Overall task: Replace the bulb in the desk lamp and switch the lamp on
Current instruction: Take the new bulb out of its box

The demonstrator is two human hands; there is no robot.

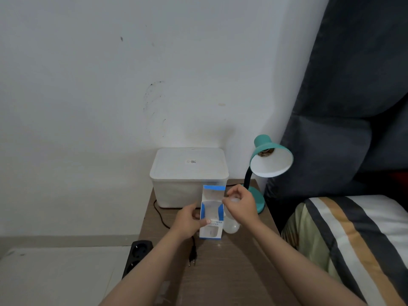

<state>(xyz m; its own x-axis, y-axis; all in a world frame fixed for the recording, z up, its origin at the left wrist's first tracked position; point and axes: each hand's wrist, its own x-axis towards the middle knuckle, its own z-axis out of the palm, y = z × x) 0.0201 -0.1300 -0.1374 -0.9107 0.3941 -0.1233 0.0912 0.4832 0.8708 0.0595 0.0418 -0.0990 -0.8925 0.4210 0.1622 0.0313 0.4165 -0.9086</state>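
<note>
A teal desk lamp (270,160) stands at the table's back right, its white-lined shade tilted toward me. Its socket (267,152) shows bare, with no bulb in it. My left hand (189,221) grips a blue and white bulb box (211,214) upright on the table, its top flap open. My right hand (240,205) is closed just right of the box, fingertips at the box's edge. A white bulb (231,226) shows under that hand, its round end pointing down beside the box. The lamp's black plug (192,257) lies loose on the table.
A white lidded plastic bin (188,175) fills the back of the brown wooden table (231,272). A black power strip (138,252) sits off the table's left edge. A bed with a striped cover (353,235) and dark cushions lies close on the right.
</note>
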